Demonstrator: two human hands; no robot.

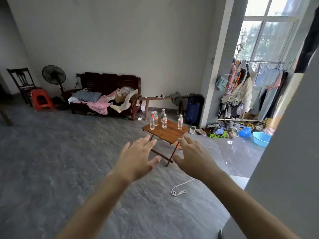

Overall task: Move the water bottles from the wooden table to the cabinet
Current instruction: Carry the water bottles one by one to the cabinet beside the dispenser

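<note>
Daylight from window (pixel 269 37), floor glare, edges warped.

five water bottles (pixel 164 121), one wooden table (pixel 170 132)

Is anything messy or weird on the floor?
Yes. A white rope lies loose on the floor tiles, and shoes and clothes are heaped under the clothes rack. The water bottles stand upright.

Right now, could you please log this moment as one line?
stage: approach | left hand: open, empty | right hand: open, empty | bottles: upright on wooden table | cabinet: unseen
</note>
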